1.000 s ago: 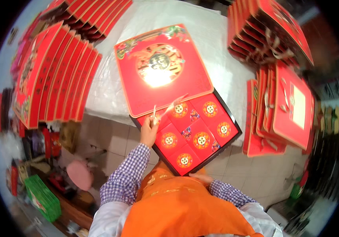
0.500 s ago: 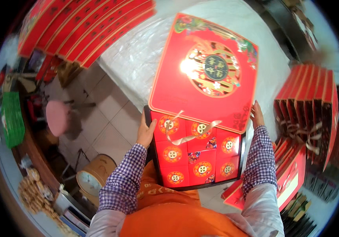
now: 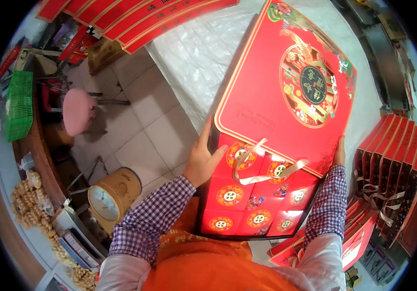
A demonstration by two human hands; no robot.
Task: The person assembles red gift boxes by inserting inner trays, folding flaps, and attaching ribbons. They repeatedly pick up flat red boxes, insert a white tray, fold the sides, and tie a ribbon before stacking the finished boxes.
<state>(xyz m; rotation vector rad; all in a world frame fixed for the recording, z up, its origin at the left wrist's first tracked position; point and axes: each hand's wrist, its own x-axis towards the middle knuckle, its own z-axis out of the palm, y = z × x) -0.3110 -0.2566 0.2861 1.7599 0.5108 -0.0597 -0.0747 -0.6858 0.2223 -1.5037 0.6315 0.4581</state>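
In front of me is a red gift box, its broad red lid (image 3: 262, 92) decorated with a round gold cut-out and flowers. The lid slants up over the far part of a dark-edged tray (image 3: 262, 238). Several small red square boxes (image 3: 230, 195) fill the tray's near part in rows. A pale ribbon handle (image 3: 247, 180) loops from the lid's near edge over them. My left hand (image 3: 202, 157) grips the gift box's left side, thumb toward the small boxes. At the right side, my right hand (image 3: 339, 151) holds the edge; most of its fingers are hidden.
A white-covered table (image 3: 194, 53) lies beyond, with a row of red boxes (image 3: 155, 19) at far left. More red boxes with ribbons (image 3: 393, 160) stand at right. A pink stool (image 3: 79, 111), a round brown drum (image 3: 116, 194) and a green basket (image 3: 19, 106) are on the left.
The view has shifted. The gift box now appears farther right and nearer, its lid slanting more, with both hands still at its sides. The ribbon handle still lies over the small boxes.
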